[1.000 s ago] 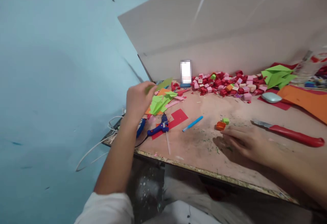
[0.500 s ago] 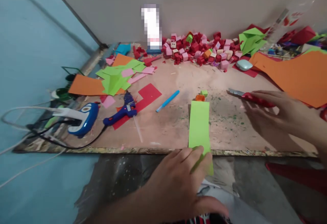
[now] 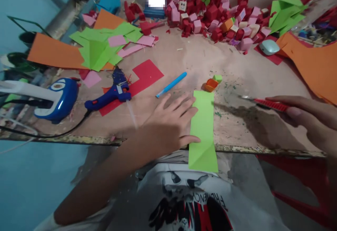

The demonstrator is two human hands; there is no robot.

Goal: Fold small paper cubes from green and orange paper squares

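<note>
A strip of light green paper (image 3: 202,118) lies on the wooden board, its creased near end hanging past the front edge. My left hand (image 3: 171,122) rests flat with fingers spread, thumb and fingertips touching the strip's left side. In my right hand (image 3: 310,115) is a red utility knife (image 3: 273,104), held above the board to the right of the strip, blade pointing left. Just beyond the strip's far end sit a small folded orange paper piece (image 3: 211,85) and a little green paper cube (image 3: 217,78). A blue pen (image 3: 171,84) lies to the left.
A blue glue gun (image 3: 110,96) lies on red paper (image 3: 149,76) at the left, near a blue-and-white power socket (image 3: 56,97) with cables. Red and pink paper cubes (image 3: 210,13) are heaped at the back. Orange paper (image 3: 313,66) and a pale mouse-shaped object (image 3: 269,47) lie right.
My left hand has moved forward from the strip's near end to its left side and spread its fingers. The knife remains in my right hand. The view has tilted downward.
</note>
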